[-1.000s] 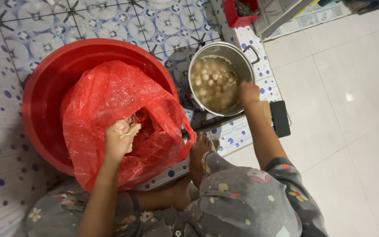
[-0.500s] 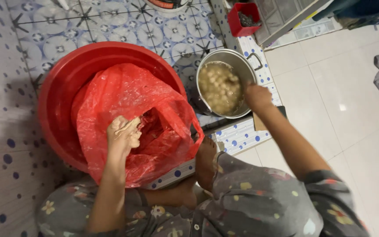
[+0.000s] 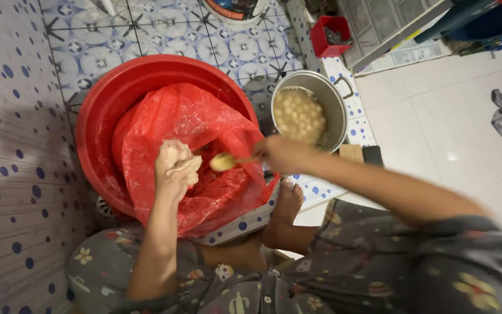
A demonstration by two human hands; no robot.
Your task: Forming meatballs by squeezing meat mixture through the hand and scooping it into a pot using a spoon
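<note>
**A:** Start from the big things. Where does everything sit?

**B:** The red basin [image 3: 97, 110] stands on the patterned tile floor [image 3: 164, 29], against the dotted wall. Inside it a red plastic bag [image 3: 204, 125] lies open, its mouth toward the person. Just beside the basin, to its right, the steel pot [image 3: 337, 102] stands on the same raised tiled edge, holding pale round balls [image 3: 298, 116] in cloudy liquid.

**A:** And the hands?

**B:** The left hand [image 3: 172, 168] is over the open bag, its grip clamped on a lump of pale paste [image 3: 176, 157] that bulges above the fist. The right hand [image 3: 280, 154] has its grip together on the handle of a spoon [image 3: 228, 161], whose bowl is just beside the paste, carrying a small pale portion.

**A:** So how would you do this part well?

**B:** To my eye, squeeze evenly so each bulge comes out the same size as the balls in the pot. Scrape the spoon cleanly across the top of the fist, close to the fingers. Keep the fist over the bag, so any drip falls back in. Then carry the portion level across the gap and lower it close to the liquid, since a drop from height could splash
</note>
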